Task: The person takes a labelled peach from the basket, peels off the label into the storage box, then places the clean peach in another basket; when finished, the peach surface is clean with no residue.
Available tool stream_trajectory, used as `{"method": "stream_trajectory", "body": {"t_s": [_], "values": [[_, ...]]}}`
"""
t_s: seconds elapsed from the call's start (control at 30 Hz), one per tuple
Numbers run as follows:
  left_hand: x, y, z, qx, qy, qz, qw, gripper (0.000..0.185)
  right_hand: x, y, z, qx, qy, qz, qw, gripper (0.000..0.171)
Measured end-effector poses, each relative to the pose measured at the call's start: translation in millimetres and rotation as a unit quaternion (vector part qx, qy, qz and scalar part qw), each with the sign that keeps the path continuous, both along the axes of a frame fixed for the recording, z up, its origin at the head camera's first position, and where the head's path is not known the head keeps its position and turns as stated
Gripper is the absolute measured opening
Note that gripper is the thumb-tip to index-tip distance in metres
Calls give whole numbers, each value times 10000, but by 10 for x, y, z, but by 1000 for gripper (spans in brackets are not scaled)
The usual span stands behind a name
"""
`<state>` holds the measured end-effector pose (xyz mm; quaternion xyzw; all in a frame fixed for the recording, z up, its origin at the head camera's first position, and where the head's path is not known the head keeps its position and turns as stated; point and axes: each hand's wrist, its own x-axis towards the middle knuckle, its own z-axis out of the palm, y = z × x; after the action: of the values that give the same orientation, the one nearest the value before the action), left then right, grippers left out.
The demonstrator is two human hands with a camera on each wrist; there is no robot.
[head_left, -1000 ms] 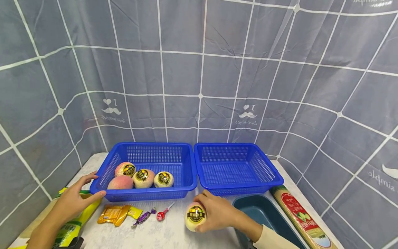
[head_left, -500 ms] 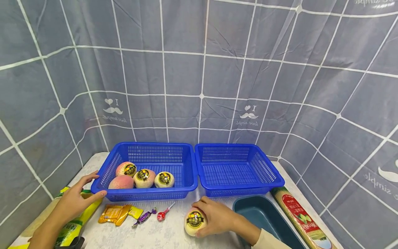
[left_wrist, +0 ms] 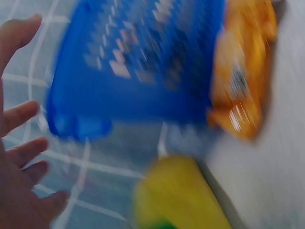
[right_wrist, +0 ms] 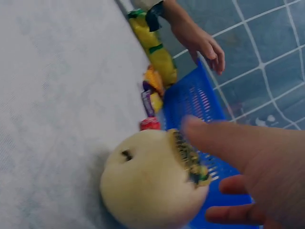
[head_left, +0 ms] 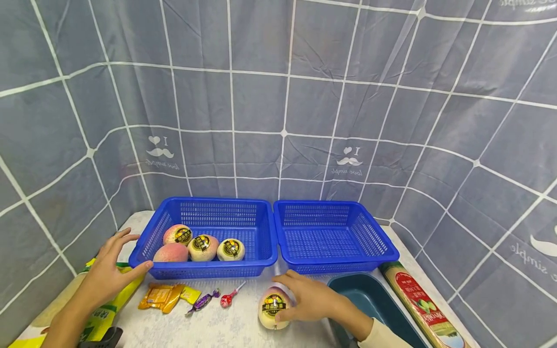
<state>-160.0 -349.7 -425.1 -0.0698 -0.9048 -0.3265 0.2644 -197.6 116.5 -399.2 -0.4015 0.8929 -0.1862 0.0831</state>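
A pale peach (head_left: 273, 309) with a black-and-gold label sits on the table in front of the baskets. My right hand (head_left: 311, 297) is around its right side, with fingers loosened and a gap at its top. In the right wrist view the thumb (right_wrist: 214, 138) is by the label, and the other fingertips stand apart from the peach (right_wrist: 147, 186). My left hand (head_left: 104, 273) hovers at the left blue basket's (head_left: 209, 271) left end, fingers spread, holding nothing. Several pink and cream peaches lie in that basket.
A second blue basket (head_left: 330, 266) adjoins on the right. Before it are a dark teal tub (head_left: 370, 299) and a long red-labelled package (head_left: 419, 302). An orange packet (head_left: 161, 297), a purple candy (head_left: 203, 302) and a red lollipop (head_left: 227, 299) lie in front; a yellow-green bag (head_left: 102, 316) is left.
The peach in my right hand has come down slightly onto the table, and the right fingers have loosened from it. My left fingers have lifted a little from the basket rim.
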Motion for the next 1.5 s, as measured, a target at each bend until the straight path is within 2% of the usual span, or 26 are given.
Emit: {"method": "stream_trajectory", "body": {"t_s": [0.07, 0.13, 0.23, 0.3, 0.33, 0.43, 0.53, 0.6, 0.67, 0.83, 1.03, 1.17, 1.3, 1.5], "values": [[32, 172, 104, 112, 503, -244, 9984, 67, -16, 8, 22, -252, -47, -177, 9995, 54], [66, 421, 204, 142, 1032, -755, 9917, 66, -34, 7, 25, -561, -98, -291, 9980, 36], [147, 907, 281, -68, 1251, -1728, 9770, 65, -62, -3, 1, -911, -191, -335, 9951, 18], [203, 1247, 248, -244, 1007, -2389, 9655, 66, -67, -8, -15, -1066, -304, -342, 9933, 11], [229, 1407, 209, -274, 753, -2657, 9607, 65, -71, -10, -24, -1116, -358, -353, 9925, 10], [265, 1792, 34, -246, -213, -3129, 9492, 65, -77, -15, -42, -1198, -433, -365, 9912, 9], [210, 2025, -166, -177, -1060, -3267, 9390, 75, -88, -24, -64, -1252, -444, -364, 9905, 8], [141, 2122, -275, -243, -1345, -3238, 9362, 82, -93, -29, -84, -1291, -439, -356, 9900, 7], [65, 2195, -367, -162, -1481, -3277, 9330, 85, -95, -30, -102, -1312, -420, -367, 9898, 6], [-75, 2308, -542, 337, -1334, -3495, 9268, 78, -96, -23, -127, -1406, -475, -451, 9879, 5], [-99, 2376, -661, 843, -988, -3629, 9227, 72, -84, -26, -119, -1598, -672, -525, 9835, 10], [-77, 2402, -699, 1088, -1116, -3490, 9241, 71, -53, -47, -106, -1677, -948, -644, 9792, 14], [-64, 2406, -715, 1247, -1324, -3433, 9215, 71, -9, -71, -90, -1731, -1143, -746, 9754, 17], [-63, 2402, -698, 1205, -1286, -3484, 9206, 72, 21, -70, -93, -1715, -1318, -679, 9740, 12]]}}
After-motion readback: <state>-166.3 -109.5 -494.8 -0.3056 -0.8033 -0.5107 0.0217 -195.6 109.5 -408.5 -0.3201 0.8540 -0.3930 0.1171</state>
